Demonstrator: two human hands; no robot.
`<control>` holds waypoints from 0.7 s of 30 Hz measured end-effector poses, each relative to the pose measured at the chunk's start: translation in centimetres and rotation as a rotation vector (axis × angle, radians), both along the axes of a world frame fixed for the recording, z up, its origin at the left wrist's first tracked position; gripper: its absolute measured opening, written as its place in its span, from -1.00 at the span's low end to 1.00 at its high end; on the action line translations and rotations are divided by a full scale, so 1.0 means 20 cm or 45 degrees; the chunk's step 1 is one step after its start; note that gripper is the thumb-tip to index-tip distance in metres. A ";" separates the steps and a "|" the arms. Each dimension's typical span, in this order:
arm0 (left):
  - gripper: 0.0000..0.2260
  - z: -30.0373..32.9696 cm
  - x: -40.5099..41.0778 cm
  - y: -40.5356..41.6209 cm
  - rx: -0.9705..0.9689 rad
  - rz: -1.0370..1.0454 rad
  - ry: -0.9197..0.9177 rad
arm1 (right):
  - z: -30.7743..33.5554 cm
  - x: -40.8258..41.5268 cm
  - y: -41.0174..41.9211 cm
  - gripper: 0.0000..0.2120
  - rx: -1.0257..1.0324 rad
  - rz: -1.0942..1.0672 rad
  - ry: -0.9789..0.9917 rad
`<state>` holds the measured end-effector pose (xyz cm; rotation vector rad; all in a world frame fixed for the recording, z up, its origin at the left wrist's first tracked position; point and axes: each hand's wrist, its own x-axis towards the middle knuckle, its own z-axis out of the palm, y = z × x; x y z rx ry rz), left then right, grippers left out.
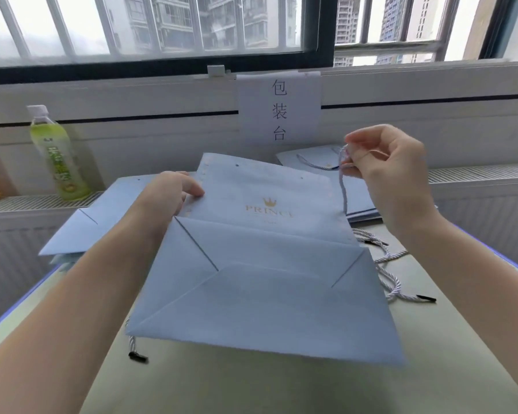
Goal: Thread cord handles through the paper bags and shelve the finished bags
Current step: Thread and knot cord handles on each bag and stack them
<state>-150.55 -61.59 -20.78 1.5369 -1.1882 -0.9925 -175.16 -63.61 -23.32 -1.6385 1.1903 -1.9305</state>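
Observation:
A flat light-blue paper bag (263,282) with a gold crown logo lies before me on the table, its folded bottom toward me. My left hand (174,192) holds its left edge near the top, fingers curled on the paper. My right hand (386,171) is raised above the bag's right side and pinches a white-and-blue twisted cord (343,186) that hangs down behind the bag's right edge. Small holes show along the bag's top edge.
More cords with black tips (392,282) lie at the right, and one cord end (135,351) sticks out under the bag. Stacks of flat blue bags sit at the left (102,216) and back right (311,159). A green drink bottle (57,153) stands at the back left. A paper sign (278,109) hangs on the wall.

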 end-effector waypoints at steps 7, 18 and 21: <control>-0.78 -0.09 -0.07 0.01 0.160 -0.231 -0.245 | 0.08 0.06 0.11 -0.87 0.008 0.447 -0.401; -0.59 -0.22 -0.13 -0.02 -0.437 -0.209 -1.450 | -0.06 0.24 0.18 -0.87 0.313 0.700 0.215; -0.68 -0.23 -0.18 -0.01 -0.579 -0.727 -0.522 | -0.06 0.25 0.19 -0.87 0.260 0.696 0.168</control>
